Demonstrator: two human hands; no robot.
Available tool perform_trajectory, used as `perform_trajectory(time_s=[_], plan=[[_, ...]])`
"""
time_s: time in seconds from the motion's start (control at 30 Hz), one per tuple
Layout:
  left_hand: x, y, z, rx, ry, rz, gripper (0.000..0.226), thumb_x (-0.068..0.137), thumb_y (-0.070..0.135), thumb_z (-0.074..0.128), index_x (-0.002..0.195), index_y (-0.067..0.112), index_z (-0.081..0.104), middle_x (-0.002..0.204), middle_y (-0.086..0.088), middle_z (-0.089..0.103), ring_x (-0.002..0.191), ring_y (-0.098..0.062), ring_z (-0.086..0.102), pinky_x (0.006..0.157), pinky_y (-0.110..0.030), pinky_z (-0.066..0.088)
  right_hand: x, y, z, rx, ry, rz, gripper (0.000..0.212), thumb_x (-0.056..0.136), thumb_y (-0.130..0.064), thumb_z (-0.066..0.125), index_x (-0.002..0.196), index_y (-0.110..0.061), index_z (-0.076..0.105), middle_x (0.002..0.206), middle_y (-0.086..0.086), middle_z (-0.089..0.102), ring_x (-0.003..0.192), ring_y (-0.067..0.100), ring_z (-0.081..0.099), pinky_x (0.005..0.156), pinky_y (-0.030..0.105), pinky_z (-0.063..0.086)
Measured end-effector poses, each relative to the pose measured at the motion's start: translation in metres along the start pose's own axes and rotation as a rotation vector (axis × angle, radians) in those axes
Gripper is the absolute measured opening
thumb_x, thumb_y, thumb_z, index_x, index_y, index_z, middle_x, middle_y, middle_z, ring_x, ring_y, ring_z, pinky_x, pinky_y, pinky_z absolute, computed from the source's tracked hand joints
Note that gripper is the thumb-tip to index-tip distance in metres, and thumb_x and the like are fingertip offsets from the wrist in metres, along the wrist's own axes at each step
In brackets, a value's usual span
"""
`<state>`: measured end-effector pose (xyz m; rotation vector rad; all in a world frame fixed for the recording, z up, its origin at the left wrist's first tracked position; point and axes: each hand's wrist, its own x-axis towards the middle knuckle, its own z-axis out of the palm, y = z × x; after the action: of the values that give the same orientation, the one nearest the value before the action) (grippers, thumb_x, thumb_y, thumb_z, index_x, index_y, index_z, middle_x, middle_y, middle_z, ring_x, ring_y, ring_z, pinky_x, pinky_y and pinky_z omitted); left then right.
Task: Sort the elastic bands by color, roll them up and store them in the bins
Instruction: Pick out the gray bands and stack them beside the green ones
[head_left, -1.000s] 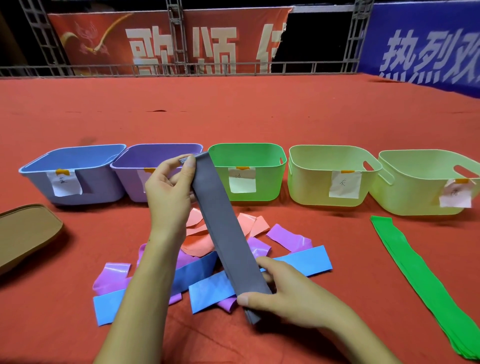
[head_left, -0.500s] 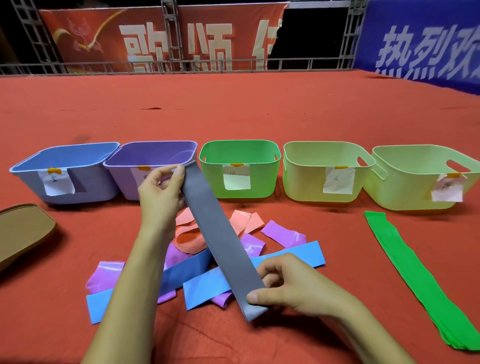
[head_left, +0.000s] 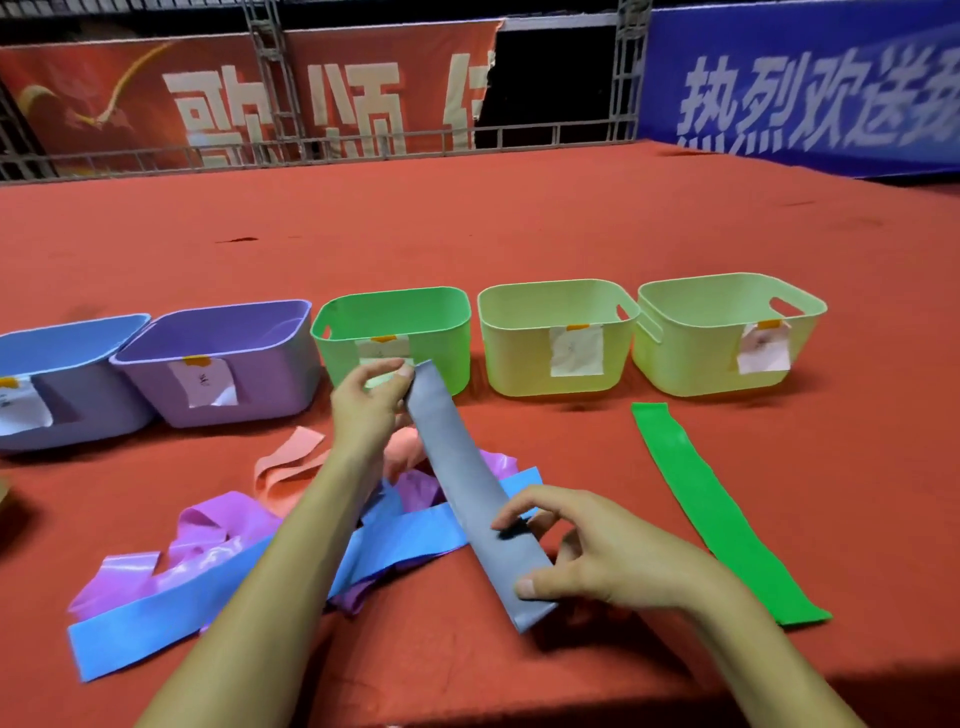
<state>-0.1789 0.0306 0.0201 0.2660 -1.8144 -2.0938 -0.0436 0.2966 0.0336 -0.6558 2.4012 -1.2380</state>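
A long grey elastic band (head_left: 467, 483) stretches diagonally above the pile. My left hand (head_left: 371, 405) pinches its far end in front of the green bin (head_left: 447, 317). My right hand (head_left: 587, 551) holds its near end between thumb and fingers. Under it lies a tangle of blue bands (head_left: 171, 608), purple bands (head_left: 208, 530) and pink bands (head_left: 291, 457). A green band (head_left: 706, 499) lies flat to the right. Behind stand a blue bin (head_left: 67, 338), a purple bin (head_left: 270, 358) and two pale yellow-green bins (head_left: 519, 348) (head_left: 675, 338), each with a paper label.
The bins and bands rest on a red cloth surface (head_left: 519, 228). Its near edge runs along the bottom right. Banners and metal railing (head_left: 311, 150) stand at the far side.
The view has swung left, so everything sits further right in frame. Both hands carried the grey band rightward and lower, toward the green bin's front. My right fingers have spread over the band.
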Motion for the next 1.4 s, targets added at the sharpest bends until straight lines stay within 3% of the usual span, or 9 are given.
perform_trajectory(time_s=[0.1,0.17,0.27,0.43,0.6,0.73,0.87,1.2,1.4], plan=[[0.001,-0.017,0.049,0.022,-0.149,-0.083,0.013,0.103,0.004,0.066,0.113,-0.004,0.07,0.066,-0.002,0.071,0.052,-0.004,0.064,0.051,-0.018,0.054,-0.016,0.014,-0.02,-0.022,0.03,0.076,0.041,0.082,-0.021,0.09,0.115,-0.033,0.069,0.111,-0.007,0.063,0.056,-0.001,0.055,0.056,0.01,0.04],[0.002,-0.031,0.078,0.048,-0.214,-0.131,0.016,0.103,0.004,0.066,0.107,-0.011,0.071,0.06,-0.001,0.069,0.049,-0.006,0.06,0.047,-0.016,0.049,-0.025,0.025,-0.031,0.035,0.02,0.153,0.045,0.081,-0.018,0.092,0.117,-0.028,0.067,0.113,0.0,0.06,0.059,0.004,0.06,0.059,0.018,0.051],[0.003,-0.048,0.114,0.116,-0.272,-0.148,0.011,0.1,0.007,0.073,0.103,-0.003,0.075,0.079,-0.011,0.071,0.062,-0.014,0.063,0.051,-0.021,0.055,-0.035,0.04,-0.041,0.087,-0.006,0.246,0.051,0.08,-0.011,0.092,0.122,-0.019,0.064,0.107,0.005,0.054,0.064,0.015,0.065,0.062,0.031,0.062],[0.009,-0.073,0.148,0.236,-0.233,-0.153,0.01,0.092,0.009,0.083,0.097,0.002,0.078,0.087,-0.017,0.075,0.064,-0.021,0.064,0.048,-0.023,0.053,-0.035,0.056,-0.05,0.115,0.022,0.301,0.051,0.087,-0.005,0.085,0.13,-0.011,0.06,0.101,0.005,0.047,0.059,0.012,0.067,0.063,0.032,0.065],[0.014,-0.091,0.157,0.523,-0.219,-0.053,0.01,0.083,0.02,0.092,0.083,0.019,0.082,0.089,-0.005,0.08,0.083,-0.022,0.073,0.081,-0.037,0.062,-0.031,0.064,-0.052,0.139,0.021,0.326,0.045,0.095,-0.001,0.074,0.137,-0.01,0.059,0.105,0.005,0.043,0.063,0.013,0.062,0.066,0.031,0.066],[0.015,-0.092,0.157,0.677,-0.242,0.085,0.013,0.086,0.028,0.09,0.09,0.017,0.084,0.087,0.003,0.076,0.089,-0.016,0.07,0.08,-0.027,0.049,-0.029,0.065,-0.053,0.204,0.018,0.338,0.045,0.095,0.003,0.073,0.137,-0.007,0.061,0.103,0.006,0.041,0.065,0.017,0.063,0.067,0.034,0.067],[0.021,-0.094,0.152,0.703,-0.236,0.101,0.011,0.087,0.03,0.089,0.082,0.027,0.079,0.085,0.006,0.075,0.092,-0.018,0.072,0.085,-0.036,0.059,-0.029,0.063,-0.052,0.262,-0.007,0.316,0.043,0.096,0.006,0.069,0.137,-0.005,0.06,0.106,0.009,0.037,0.082,0.026,0.06,0.071,0.038,0.067],[0.018,-0.1,0.139,0.708,-0.239,0.142,0.006,0.09,0.022,0.085,0.092,0.017,0.083,0.088,0.002,0.077,0.091,-0.018,0.074,0.082,-0.031,0.056,-0.018,0.068,-0.044,0.151,-0.039,0.411,0.046,0.087,0.005,0.08,0.124,-0.017,0.064,0.091,0.011,0.051,0.076,0.029,0.065,0.074,0.047,0.067],[0.023,-0.097,0.139,0.633,-0.242,0.059,0.013,0.083,0.031,0.092,0.077,0.027,0.081,0.085,0.005,0.079,0.087,-0.016,0.075,0.078,-0.033,0.057,-0.013,0.067,-0.043,-0.238,0.053,0.393,0.046,0.076,-0.021,0.09,0.112,-0.039,0.068,0.079,-0.011,0.062,0.067,0.009,0.061,0.07,0.028,0.05]])
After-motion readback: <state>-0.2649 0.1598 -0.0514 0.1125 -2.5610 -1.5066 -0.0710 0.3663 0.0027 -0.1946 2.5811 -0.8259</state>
